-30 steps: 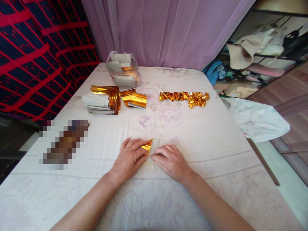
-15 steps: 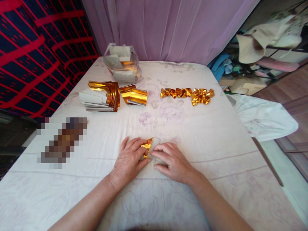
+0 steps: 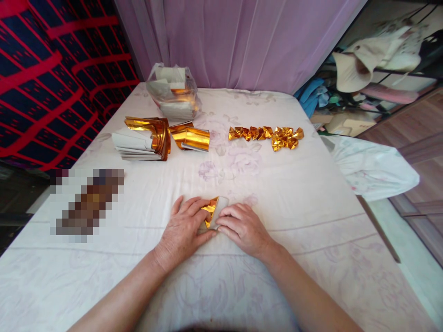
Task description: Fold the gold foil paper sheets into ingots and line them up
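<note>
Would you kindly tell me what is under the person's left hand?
A piece of gold and pale-grey paper lies partly under the left hand; its uncovered part shows both colours. Whatever else the hand covers cannot be seen.

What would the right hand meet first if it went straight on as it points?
The folded foil paper, which the right hand seems to be touching; just beyond it is the left hand.

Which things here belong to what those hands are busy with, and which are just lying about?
Likely part of it, judging by matching gold:
gold-and-white paper under left hand and right hand
stacked sheets
bagged sheets
folded gold pieces

Apparently just lying about:
beige cap
blue cloth
cardboard box
</note>
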A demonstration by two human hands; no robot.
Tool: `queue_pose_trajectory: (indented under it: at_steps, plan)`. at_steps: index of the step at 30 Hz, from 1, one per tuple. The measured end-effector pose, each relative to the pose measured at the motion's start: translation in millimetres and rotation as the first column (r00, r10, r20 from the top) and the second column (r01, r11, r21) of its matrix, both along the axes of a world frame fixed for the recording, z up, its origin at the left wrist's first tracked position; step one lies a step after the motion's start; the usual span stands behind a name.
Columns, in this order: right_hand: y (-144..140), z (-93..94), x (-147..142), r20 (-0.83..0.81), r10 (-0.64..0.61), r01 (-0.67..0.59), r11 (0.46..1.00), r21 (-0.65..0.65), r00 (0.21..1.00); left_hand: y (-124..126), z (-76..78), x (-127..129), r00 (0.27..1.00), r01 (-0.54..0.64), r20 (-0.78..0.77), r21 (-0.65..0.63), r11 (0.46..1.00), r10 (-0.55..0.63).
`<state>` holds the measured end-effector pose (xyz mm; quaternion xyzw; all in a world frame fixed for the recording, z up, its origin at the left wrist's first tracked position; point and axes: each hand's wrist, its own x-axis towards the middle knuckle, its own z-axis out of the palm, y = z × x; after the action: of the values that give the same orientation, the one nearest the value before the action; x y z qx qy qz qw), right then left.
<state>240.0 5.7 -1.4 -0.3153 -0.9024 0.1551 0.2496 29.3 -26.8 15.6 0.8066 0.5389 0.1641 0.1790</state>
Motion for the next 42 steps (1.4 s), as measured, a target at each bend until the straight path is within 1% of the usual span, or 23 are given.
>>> queue_pose_trajectory:
  at_steps: [6, 8, 14, 21, 24, 30, 35, 42]
  plan:
    - [-0.2, 1.3, 2.3, 0.004, 0.037, -0.036, 0.998, -0.048, 0.999, -0.3, 0.7, 0.1, 1.0, -0.002, 0.005, 0.011, 1.0, 0.002]
    - [-0.6, 1.0, 2.3, 0.002, 0.024, -0.024, 0.999, -0.048, 1.0, -0.1, 0.6, 0.0, 1.0, -0.003, 0.005, 0.005, 1.0, 0.003]
    - [-3.0, 0.0, -3.9, -0.049, -0.081, 0.08, 0.997, -0.021, 0.995, -0.1, 0.5, -2.2, 1.0, 0.006, 0.014, -0.024, 1.0, -0.006]
    - [-8.0, -1.0, -14.3, -0.015, -0.225, 0.225, 0.974, -0.036, 0.974, 1.0, 1.5, -3.5, 0.999, 0.002, 0.035, -0.035, 0.999, -0.001]
    - [-9.0, -2.5, -16.3, 0.004, -0.261, 0.261, 0.965, -0.027, 0.965, 1.1, 1.8, -2.3, 0.999, -0.006, 0.042, -0.027, 1.0, 0.008]
    - [-9.5, -0.8, -19.0, 0.055, -0.288, 0.289, 0.957, -0.008, 0.956, 1.0, 2.2, -1.9, 0.999, -0.007, 0.05, -0.015, 1.0, 0.008]
    - [-9.9, -2.3, -20.3, 0.054, -0.303, 0.303, 0.953, 0.005, 0.951, 1.8, 1.7, -1.6, 0.998, -0.018, 0.056, -0.013, 1.0, 0.019]
    - [-9.6, -3.6, -20.0, 0.045, -0.294, 0.294, 0.956, 0.011, 0.955, 2.6, 2.0, -0.7, 0.998, -0.025, 0.058, -0.029, 0.999, 0.027]
